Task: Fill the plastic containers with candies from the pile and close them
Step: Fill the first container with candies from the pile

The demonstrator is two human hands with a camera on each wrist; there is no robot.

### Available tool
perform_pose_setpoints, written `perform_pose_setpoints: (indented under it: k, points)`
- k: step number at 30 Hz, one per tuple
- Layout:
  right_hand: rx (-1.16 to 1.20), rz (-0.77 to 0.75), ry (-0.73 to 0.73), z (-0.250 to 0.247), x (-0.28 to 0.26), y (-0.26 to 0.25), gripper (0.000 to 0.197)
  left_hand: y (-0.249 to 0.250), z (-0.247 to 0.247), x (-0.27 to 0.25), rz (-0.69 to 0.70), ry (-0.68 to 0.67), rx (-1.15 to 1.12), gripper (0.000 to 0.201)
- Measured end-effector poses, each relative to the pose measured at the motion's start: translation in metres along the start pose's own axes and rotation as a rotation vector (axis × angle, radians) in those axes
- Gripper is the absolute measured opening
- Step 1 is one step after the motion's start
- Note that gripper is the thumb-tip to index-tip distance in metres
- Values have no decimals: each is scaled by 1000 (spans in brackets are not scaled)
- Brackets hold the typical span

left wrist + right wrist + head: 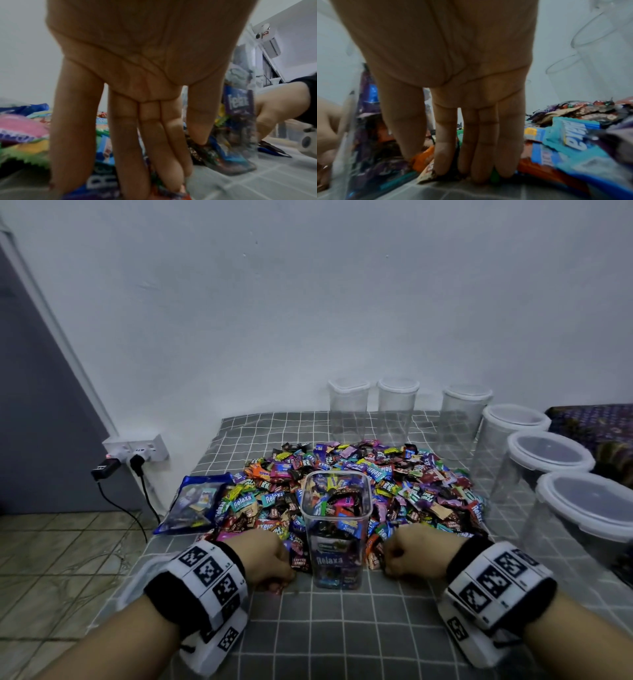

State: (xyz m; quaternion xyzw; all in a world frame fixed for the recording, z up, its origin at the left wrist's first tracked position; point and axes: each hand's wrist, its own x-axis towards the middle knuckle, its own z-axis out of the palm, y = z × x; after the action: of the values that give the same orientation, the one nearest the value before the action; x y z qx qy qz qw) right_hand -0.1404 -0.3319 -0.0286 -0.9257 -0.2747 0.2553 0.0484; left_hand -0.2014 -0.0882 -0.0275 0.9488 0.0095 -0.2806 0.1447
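A clear, lidless plastic container stands at the near edge of the candy pile, filled with wrapped candies almost to its rim. My left hand is just left of it, my right hand just right. The left wrist view shows the left hand with straight fingers pointing down, tips on wrappers, thumb on a dark wrapper beside the container. The right wrist view shows the right hand the same way, fingertips on candies at cloth level, thumb on an orange wrapper.
Several empty lidded containers line the back and the right side of the grey checked cloth. A blue candy bag lies left of the pile. A wall socket with plugs is at the left.
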Motion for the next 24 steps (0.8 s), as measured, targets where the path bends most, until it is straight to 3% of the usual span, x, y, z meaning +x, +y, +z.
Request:
perform_pose_setpoints:
  k: [4,8,12,14,17,19,21,24]
  points:
    - [0,3,95,-5,8,2,21,1,-9,1,-22,80,103,24]
    - [40,16,184,-9,9,3,6,1,-13,1,-19,177,105,23]
    - [4,27,363,-14,8,4,22,2,-21,-1,-34,360,134,15]
    - [-4,30,370,-14,10,3,46,4,-23,2,-47,404,184,17]
    - [-53,28,250,-10,18,3,87,3,-18,15,-47,311,259,62]
    - [-138,6,212,-7,24,2,100,4,-13,23,-38,228,262,91]
    - [-218,-11,194,-3,28,-1,106,5,-8,28,-36,170,271,98]
    - [-319,-18,175,2,30,-5,102,10,-2,30,-61,159,339,85]
